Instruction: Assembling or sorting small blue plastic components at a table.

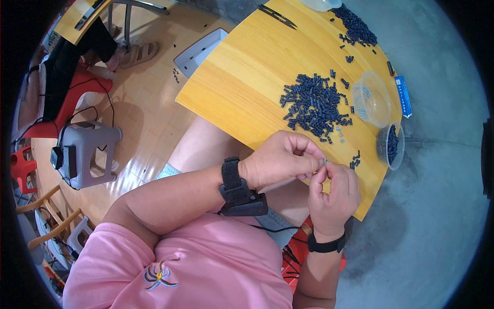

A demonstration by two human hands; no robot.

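My left hand (283,160) and my right hand (337,193) meet fingertip to fingertip above the near edge of the yellow wooden table (226,82). Both are closed in a pinch around a small silvery piece (324,161), mostly covered by the fingers and too small to name. Beyond them spreads a heap of small black plug-like parts (314,103), with a few silvery bits (339,135) at its near right side. Several loose black parts (355,159) lie just past my right hand.
Right of the heap stands a clear round tub (381,105) with silvery bits inside. A smaller tub (382,149) nearby holds black parts. Farther off lie another black heap (356,26), black thread snips (278,15) and a blue-white packet (404,97). A grey stool (92,136) stands left.
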